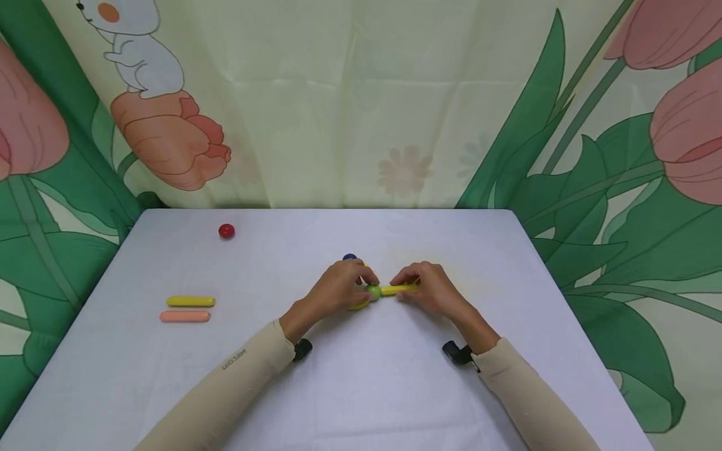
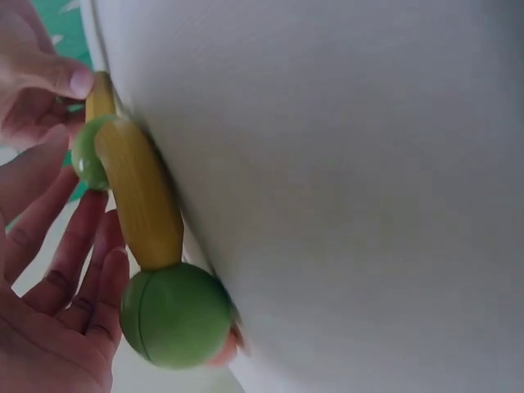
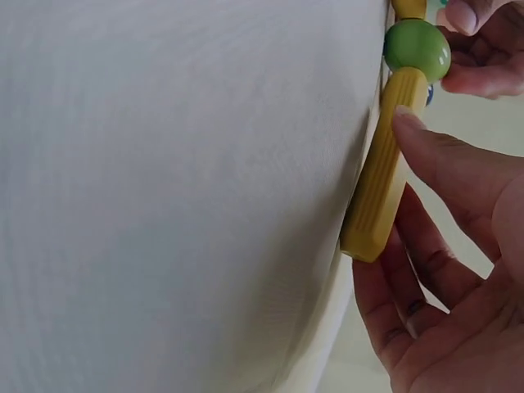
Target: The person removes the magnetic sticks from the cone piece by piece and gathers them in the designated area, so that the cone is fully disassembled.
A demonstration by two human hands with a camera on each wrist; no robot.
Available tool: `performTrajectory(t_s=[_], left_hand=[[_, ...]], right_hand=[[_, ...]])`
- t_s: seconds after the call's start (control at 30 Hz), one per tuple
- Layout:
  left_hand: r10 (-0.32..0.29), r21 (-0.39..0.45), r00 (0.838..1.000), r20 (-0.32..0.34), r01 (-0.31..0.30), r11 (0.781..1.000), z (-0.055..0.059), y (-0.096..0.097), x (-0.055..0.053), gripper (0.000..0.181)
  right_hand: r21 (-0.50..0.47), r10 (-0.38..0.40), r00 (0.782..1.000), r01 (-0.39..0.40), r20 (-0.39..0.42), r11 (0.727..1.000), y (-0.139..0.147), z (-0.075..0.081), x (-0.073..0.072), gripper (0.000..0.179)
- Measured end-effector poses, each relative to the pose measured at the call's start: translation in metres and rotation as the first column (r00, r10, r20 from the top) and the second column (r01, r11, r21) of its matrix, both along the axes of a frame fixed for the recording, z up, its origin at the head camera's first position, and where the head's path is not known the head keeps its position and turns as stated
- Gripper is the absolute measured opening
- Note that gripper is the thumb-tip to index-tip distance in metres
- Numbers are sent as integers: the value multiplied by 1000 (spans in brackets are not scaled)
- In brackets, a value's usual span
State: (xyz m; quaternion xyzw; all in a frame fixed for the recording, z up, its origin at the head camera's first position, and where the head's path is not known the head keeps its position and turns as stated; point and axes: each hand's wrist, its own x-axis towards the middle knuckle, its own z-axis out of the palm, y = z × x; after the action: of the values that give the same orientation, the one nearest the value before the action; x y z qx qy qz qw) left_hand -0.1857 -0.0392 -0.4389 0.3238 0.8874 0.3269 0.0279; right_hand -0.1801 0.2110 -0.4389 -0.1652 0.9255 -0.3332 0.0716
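My left hand (image 1: 340, 285) holds a glossy green ball (image 1: 373, 292) between thumb and fingers. From the right, my right hand (image 1: 434, 290) pinches a straight, ridged yellow rod (image 3: 383, 168) whose tip meets that ball. A curved yellow rod (image 2: 146, 196) joins the ball on its other side. In the left wrist view this curved rod leads to a second green ball (image 2: 176, 315). Past the left hand, a dark blue ball (image 1: 350, 257) shows at the far end of the piece. The left hand covers much of the assembly in the head view.
On the left of the white table (image 1: 271, 388) lie a loose yellow rod (image 1: 190, 301) and a pink rod (image 1: 185, 316), side by side. A red ball (image 1: 227, 231) rests near the back edge. Behind the table hangs a printed curtain (image 1: 338, 113).
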Motion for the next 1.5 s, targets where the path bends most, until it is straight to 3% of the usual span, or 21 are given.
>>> performTrajectory(t_s=[0.2, 0.73, 0.87, 1.17, 1.5], left_hand=[[25, -49, 1000, -13, -25, 998, -1, 6, 0, 18], [38, -40, 998, 40, -36, 999, -1, 7, -2, 18], [49, -42, 998, 49, -47, 998, -1, 8, -1, 17], [39, -28, 999, 26, -38, 999, -2, 6, -2, 17], [54, -19, 998, 28, -54, 998, -2, 4, -1, 17]], right_hand=[[-1, 18, 1000, -18, -11, 1000, -2, -1, 0, 25], [18, 157, 986, -158, 62, 987, 7, 9, 1, 20], [22, 180, 983, -181, 38, 983, 18, 10, 2, 22], [26, 88, 996, -88, -7, 996, 51, 9, 4, 24], [63, -23, 1000, 23, -3, 998, 86, 5, 8, 25]])
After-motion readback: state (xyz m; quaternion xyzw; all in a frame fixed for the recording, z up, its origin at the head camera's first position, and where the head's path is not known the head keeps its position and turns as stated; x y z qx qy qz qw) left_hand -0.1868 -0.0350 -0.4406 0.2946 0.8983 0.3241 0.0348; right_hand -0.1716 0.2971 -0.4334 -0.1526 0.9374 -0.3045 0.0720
